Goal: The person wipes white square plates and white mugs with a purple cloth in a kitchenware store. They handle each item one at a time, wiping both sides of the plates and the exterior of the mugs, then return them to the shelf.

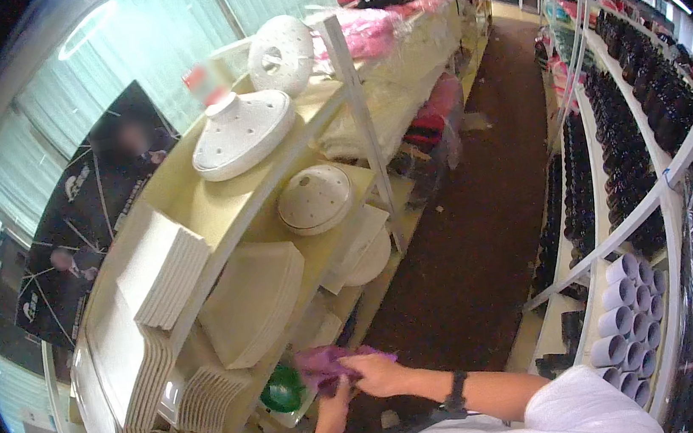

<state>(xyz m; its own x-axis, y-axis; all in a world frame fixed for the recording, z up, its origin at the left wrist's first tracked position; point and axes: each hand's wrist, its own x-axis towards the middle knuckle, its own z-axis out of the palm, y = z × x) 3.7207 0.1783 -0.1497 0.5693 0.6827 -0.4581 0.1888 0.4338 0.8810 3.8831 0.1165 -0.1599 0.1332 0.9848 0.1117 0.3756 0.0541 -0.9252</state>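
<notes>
A crumpled purple cloth [325, 366] is gripped between my two hands, low in front of my body. My right hand [377, 374] closes on its near right side. Below it, my left hand [339, 392] holds the cloth's lower edge, its fingers partly hidden by the fabric. Just left of the cloth a glossy green rounded object [283, 388] rests on a low shelf; the cloth partly overlaps it in view. Each wrist wears a dark band.
A cream shelf rack [238, 222] at my left carries stacked white panels [170, 269] and white foam domes [244, 135]. A brown aisle floor [453, 255] runs ahead. The right-hand rack [606, 244] holds rows of black items [628, 184] and white tubes [618, 320].
</notes>
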